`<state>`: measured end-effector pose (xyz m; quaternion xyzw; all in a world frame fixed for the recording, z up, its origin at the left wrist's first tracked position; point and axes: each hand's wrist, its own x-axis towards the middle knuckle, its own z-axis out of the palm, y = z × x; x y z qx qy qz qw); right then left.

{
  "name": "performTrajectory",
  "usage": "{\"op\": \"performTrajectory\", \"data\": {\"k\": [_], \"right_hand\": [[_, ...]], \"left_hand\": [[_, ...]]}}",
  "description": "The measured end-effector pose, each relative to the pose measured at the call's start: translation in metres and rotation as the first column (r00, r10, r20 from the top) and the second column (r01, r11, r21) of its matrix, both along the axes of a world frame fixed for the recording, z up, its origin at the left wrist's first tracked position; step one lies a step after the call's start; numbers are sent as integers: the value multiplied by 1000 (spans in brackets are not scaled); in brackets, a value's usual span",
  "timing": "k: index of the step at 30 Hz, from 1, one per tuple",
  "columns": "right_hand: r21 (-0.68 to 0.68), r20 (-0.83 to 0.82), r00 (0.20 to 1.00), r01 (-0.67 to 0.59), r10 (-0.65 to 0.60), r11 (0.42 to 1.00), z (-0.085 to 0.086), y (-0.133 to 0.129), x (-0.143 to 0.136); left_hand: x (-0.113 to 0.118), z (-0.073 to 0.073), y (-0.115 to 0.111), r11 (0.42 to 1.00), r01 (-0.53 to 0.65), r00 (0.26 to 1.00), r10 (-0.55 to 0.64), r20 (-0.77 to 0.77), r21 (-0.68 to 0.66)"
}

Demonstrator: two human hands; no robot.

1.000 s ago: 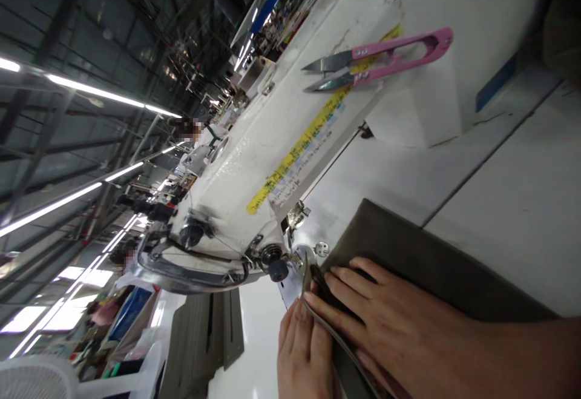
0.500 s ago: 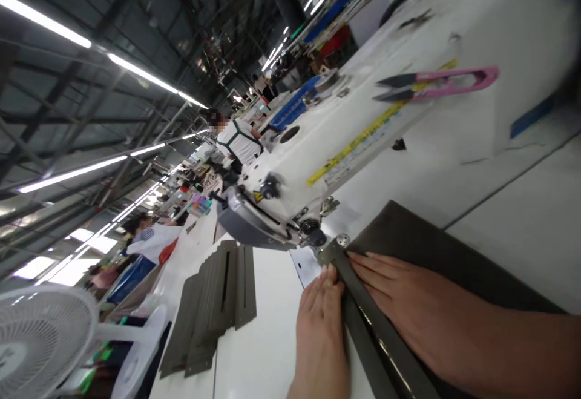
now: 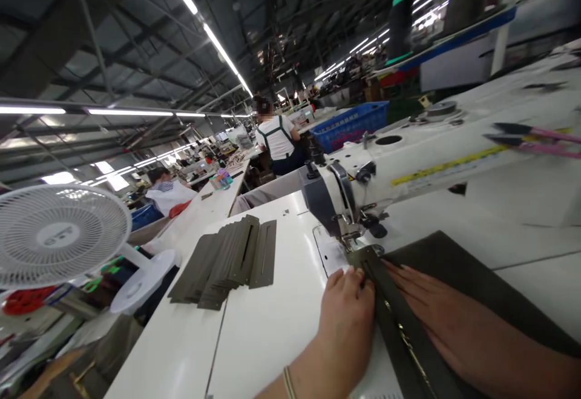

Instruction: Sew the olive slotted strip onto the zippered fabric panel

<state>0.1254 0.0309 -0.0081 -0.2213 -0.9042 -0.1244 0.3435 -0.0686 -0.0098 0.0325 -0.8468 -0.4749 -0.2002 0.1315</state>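
A dark olive fabric strip (image 3: 385, 302) with a shiny gold zipper line runs from the sewing machine's needle area (image 3: 351, 241) toward the lower right. My left hand (image 3: 347, 314) has its fingers curled at the strip's left edge, just before the presser foot. My right hand (image 3: 436, 308) lies flat with fingers stretched out along the strip's right side, over a larger dark fabric panel (image 3: 481, 278). The machine head (image 3: 336, 196) stands above and just beyond my fingertips.
Slotted fabric pieces (image 3: 222, 260) lie fanned on the white table left of the machine. A white fan (image 3: 59, 235) stands at far left. Pink-handled snips (image 3: 544, 135) rest on the machine arm. Beyond are a blue crate (image 3: 349, 126) and a seated person (image 3: 276, 135).
The camera view has turned, so the machine and fabric sit further right and look more level. My left hand's fingers have gone from flat to curled; my right hand stays flat.
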Motion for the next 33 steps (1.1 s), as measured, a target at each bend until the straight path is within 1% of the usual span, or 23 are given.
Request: {"op": "performTrajectory", "data": {"k": [4, 8, 12, 17, 21, 24, 29, 33], "right_hand": [[11, 3, 1000, -14, 14, 1000, -1, 6, -1], [28, 1, 1000, -31, 31, 999, 3, 18, -6], [69, -14, 999, -38, 39, 997, 14, 25, -11], [92, -19, 999, -29, 31, 995, 22, 24, -13], [103, 21, 1000, -12, 9, 995, 23, 22, -11], [71, 35, 999, -16, 14, 997, 22, 22, -9], [26, 21, 999, -34, 33, 999, 20, 23, -8], [-1, 44, 998, -40, 40, 999, 15, 25, -6]], "left_hand": [[-1, 5, 2, 995, -35, 999, 31, -40, -91], [-6, 7, 13, 986, -51, 996, 40, -75, -161], [-9, 2, 24, 989, -53, 996, 43, -79, -138], [-8, -1, 24, 996, -29, 998, 25, -49, -87], [-8, 2, 23, 996, -22, 998, 17, -65, -81], [-8, 2, 23, 995, -42, 995, 34, -90, -91], [-7, 3, 24, 986, -36, 996, 22, -88, -161], [-5, 7, 24, 986, -42, 996, 28, -83, -161]]}}
